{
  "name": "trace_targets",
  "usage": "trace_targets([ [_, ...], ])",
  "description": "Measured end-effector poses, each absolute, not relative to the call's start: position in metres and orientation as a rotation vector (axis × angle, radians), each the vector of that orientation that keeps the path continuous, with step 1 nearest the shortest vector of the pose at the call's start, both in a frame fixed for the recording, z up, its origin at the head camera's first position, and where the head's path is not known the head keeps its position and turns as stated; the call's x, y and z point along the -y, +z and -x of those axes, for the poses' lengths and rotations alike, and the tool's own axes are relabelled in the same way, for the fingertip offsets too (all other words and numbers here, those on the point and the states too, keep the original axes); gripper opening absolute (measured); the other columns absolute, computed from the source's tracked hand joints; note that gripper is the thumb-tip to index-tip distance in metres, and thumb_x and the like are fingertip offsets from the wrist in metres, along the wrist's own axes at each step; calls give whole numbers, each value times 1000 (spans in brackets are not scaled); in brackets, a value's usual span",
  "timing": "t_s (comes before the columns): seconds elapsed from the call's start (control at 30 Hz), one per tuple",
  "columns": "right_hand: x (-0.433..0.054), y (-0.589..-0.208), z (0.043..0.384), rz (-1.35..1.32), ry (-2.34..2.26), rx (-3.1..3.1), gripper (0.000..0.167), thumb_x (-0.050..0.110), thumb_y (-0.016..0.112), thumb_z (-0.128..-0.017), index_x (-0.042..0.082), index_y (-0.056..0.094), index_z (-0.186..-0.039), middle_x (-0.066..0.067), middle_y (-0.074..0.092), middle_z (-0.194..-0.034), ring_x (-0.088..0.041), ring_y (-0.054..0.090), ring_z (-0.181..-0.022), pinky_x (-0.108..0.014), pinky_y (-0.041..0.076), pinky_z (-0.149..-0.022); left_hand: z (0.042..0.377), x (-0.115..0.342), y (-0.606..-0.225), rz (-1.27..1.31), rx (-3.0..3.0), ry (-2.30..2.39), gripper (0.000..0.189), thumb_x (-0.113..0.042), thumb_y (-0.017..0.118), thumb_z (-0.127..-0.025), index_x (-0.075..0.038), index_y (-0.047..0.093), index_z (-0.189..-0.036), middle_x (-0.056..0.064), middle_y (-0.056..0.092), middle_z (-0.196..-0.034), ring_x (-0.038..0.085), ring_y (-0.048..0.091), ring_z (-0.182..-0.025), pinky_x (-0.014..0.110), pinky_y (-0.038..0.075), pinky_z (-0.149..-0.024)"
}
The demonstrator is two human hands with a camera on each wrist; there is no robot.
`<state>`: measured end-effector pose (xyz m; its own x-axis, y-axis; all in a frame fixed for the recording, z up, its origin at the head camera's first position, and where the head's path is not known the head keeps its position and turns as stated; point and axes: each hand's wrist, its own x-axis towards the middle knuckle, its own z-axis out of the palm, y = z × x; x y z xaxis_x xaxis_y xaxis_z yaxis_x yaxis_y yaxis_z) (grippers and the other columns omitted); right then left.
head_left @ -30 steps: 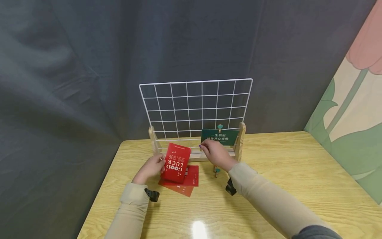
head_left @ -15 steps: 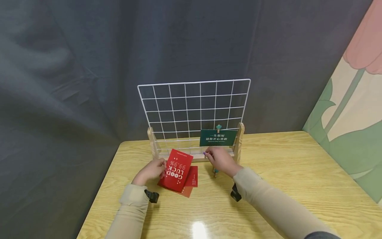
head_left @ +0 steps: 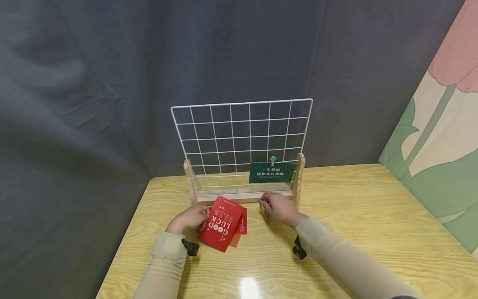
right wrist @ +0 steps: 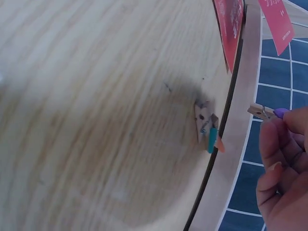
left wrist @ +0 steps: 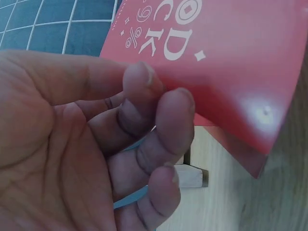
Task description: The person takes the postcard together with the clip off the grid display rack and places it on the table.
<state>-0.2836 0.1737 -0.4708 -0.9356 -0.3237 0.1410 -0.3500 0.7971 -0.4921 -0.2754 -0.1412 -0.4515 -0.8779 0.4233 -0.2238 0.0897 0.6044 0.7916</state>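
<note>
My left hand point(head_left: 189, 219) grips the left edge of a red card point(head_left: 220, 226) printed "GOOD LUCK 99.9%" upside down. In the left wrist view, the fingertips curl at the card's edge. The card slants over a red card point(head_left: 243, 224) and an orange-red one point(head_left: 235, 240) on the table. Low before the rack's right half, my right hand point(head_left: 281, 209) pinches a small wooden clothespin point(right wrist: 261, 111) between thumb and fingers. A few clothespins point(right wrist: 204, 122), one with a teal piece, lie below it on the table.
A white wire grid point(head_left: 242, 103) stands in a wooden base point(head_left: 244, 197) at the back of the wooden table point(head_left: 347, 199). A green card point(head_left: 261, 174) hangs at its lower right from a teal-topped clothespin point(head_left: 273, 160). Dark curtain point(head_left: 239, 50) covers the wall behind.
The red card and my left hand have come down lower, toward the cards on the table. My right hand has drawn down from the green card, toward the clothespins on the table.
</note>
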Motion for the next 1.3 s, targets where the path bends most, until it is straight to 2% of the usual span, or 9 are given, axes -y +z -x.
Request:
trace_targets([
  [0.2, -175, -475, 283, -545, 842, 2935, 13, 16, 63, -104, 5, 71, -102, 4, 63, -79, -12, 54, -67, -31, 49, -64, 274, 140, -455, -362, -2471, 1142, 26, 3, 42, -104, -3, 50, -80, 6, 50, -60, 17, 47, -54, 29, 42, -56],
  [0.6, -179, -485, 283, -591, 796, 2934, 12, 14, 64, -102, 6, 69, -96, 3, 59, -73, -11, 51, -63, -30, 45, -58, 274, 138, -461, -384, -2488, 1071, 24, 2, 44, -105, -3, 51, -82, 4, 50, -62, 15, 49, -57, 26, 42, -57],
  [0.93, -180, -487, 281, -566, 801, 3011, 10, 16, 66, -101, 10, 69, -94, 4, 56, -71, -12, 50, -62, -30, 44, -58, 273, 134, -461, -329, -2526, 1023, 23, 2, 46, -105, -3, 52, -82, 6, 50, -62, 16, 48, -57, 26, 41, -57],
  [1.3, -182, -491, 283, -574, 788, 3012, 12, 17, 65, -102, 9, 69, -93, 3, 59, -75, -13, 52, -65, -34, 47, -62, 270, 133, -461, -361, -2574, 993, 22, -1, 51, -104, -1, 55, -82, 6, 52, -64, 16, 50, -59, 27, 44, -58],
])
